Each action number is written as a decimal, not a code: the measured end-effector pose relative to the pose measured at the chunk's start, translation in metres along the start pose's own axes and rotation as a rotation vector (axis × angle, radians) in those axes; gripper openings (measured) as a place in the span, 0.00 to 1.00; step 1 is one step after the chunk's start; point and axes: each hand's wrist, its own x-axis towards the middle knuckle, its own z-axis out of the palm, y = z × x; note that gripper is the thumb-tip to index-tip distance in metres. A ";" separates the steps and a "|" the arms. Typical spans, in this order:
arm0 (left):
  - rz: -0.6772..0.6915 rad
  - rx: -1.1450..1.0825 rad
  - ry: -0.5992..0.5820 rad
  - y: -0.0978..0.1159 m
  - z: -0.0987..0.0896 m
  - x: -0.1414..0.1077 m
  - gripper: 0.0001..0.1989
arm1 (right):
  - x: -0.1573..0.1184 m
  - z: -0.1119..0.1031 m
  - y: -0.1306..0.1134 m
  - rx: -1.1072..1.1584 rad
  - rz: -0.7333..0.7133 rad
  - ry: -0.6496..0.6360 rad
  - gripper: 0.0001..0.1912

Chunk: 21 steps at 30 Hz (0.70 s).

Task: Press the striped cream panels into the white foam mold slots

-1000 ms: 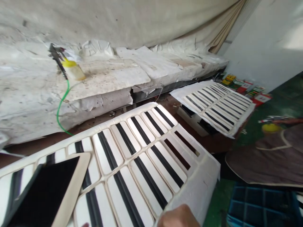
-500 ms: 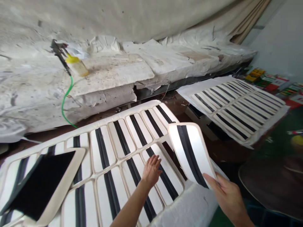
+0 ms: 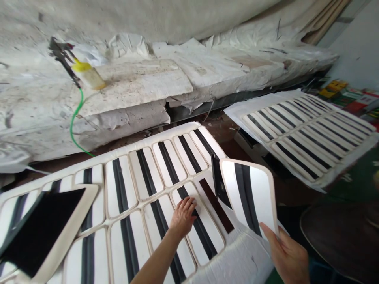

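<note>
My right hand (image 3: pixel 288 250) grips the lower end of a white rounded panel (image 3: pixel 262 189) with a black centre stripe, held tilted above the near table's right end. The thumb lies on its front face; the other fingers are partly hidden behind. My left hand (image 3: pixel 184 216) rests palm down, fingers stretched, on another striped panel (image 3: pixel 204 236) lying in the rows. Between the two hands a dark brown strip (image 3: pixel 217 207) shows on the white cover. A black piece (image 3: pixel 219 177) stands out behind the held panel's left edge.
Several striped panels lie in two rows here and on a second table (image 3: pixel 310 136) at right. A black piece with a cream border (image 3: pixel 53 225) lies over the left panels. A spray gun with a yellow-lidded cup (image 3: pixel 89 75) and green hose (image 3: pixel 72 126) rests on the cloth-covered ledge.
The held panel has moved a little right and turned, showing the black piece behind it. My left hand has lowered onto the panel in the rows. The view has shifted slightly.
</note>
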 end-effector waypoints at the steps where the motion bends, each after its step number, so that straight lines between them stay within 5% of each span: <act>1: -0.002 -0.002 0.000 0.000 -0.001 0.000 0.27 | 0.002 0.001 0.001 0.000 -0.007 0.000 0.23; 7: -0.019 -0.008 -0.035 0.003 -0.008 0.002 0.27 | 0.003 0.020 0.020 0.006 0.023 -0.081 0.28; 14: -0.027 -0.026 -0.022 0.004 -0.008 0.003 0.27 | -0.003 0.030 0.053 -0.003 0.081 -0.354 0.24; 21: 0.037 -0.034 0.066 0.000 0.002 0.004 0.26 | 0.048 0.077 0.065 0.100 0.073 -0.543 0.23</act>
